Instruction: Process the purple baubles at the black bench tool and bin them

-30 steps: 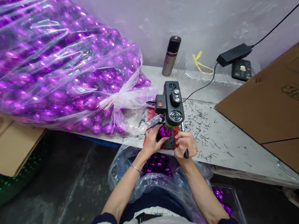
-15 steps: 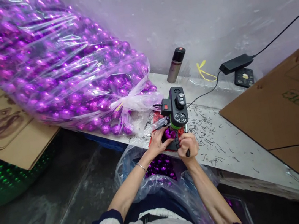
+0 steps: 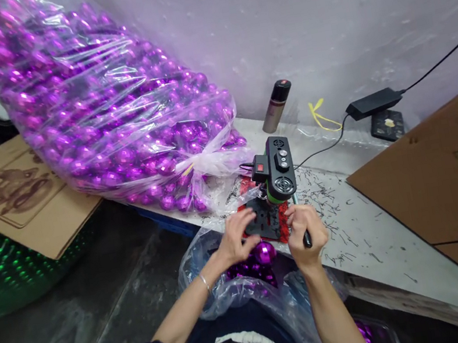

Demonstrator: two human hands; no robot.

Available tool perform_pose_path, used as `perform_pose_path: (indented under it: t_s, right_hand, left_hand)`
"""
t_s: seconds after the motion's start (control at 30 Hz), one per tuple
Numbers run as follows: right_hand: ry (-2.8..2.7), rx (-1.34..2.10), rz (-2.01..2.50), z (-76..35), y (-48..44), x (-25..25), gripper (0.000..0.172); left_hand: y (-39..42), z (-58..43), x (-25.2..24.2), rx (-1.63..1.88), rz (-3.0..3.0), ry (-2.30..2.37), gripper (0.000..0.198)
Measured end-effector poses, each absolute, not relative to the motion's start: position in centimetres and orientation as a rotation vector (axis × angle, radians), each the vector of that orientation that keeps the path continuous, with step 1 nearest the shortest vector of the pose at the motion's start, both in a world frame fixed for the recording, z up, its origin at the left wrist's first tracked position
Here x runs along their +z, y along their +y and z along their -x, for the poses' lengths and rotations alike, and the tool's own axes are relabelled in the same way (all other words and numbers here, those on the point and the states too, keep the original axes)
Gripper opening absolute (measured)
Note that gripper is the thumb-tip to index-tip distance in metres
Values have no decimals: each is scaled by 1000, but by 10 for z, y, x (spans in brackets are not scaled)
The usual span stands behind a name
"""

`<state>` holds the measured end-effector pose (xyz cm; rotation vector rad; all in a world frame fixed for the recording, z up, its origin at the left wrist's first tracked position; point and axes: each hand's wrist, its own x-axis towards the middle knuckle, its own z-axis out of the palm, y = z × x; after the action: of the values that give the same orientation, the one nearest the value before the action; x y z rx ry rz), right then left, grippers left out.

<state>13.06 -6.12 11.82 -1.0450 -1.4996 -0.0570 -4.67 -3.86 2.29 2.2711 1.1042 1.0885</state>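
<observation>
My left hand [image 3: 236,240] is closed on a shiny purple ball [image 3: 264,252], held just off the table edge above an open plastic bag of purple balls [image 3: 247,274] in my lap. My right hand [image 3: 305,230] grips the black lever handle [image 3: 305,236] of a small black bench machine [image 3: 275,169] that stands on a red-and-black base [image 3: 266,219]. The machine's work spot under its head has nothing on it.
A huge clear sack of purple balls [image 3: 103,111] fills the table's left. A spray can [image 3: 276,106], a yellow tie [image 3: 320,114] and a power adapter [image 3: 373,103] lie by the wall. Cardboard [image 3: 442,175] leans at right. Small dark shavings litter the tabletop [image 3: 355,232].
My left hand has drawn the purple ball out from under the machine head toward me, over the lap bag. My right hand stays on the lever. The view has shifted slightly.
</observation>
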Motion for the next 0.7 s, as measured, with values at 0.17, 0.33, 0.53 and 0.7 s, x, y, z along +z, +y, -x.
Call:
perform_pose_path:
  t_s: [0.17, 0.33, 0.53, 0.7]
  right_hand:
    - [-1493, -52, 1007, -130, -61, 116, 26]
    - [-1487, -50, 1025, -130, -61, 115, 27]
    - [-1479, -49, 1037, -128, -62, 117, 28]
    - [-1441, -49, 1051, -124, -61, 120, 28]
  left_hand:
    - [92, 32, 54, 656, -2092, 1669, 26]
    - [146, 6, 58, 556, -2093, 1600, 15]
    - [143, -6, 52, 642, -2060, 1547, 14]
    - [144, -9, 52, 738, -1988, 1487, 6]
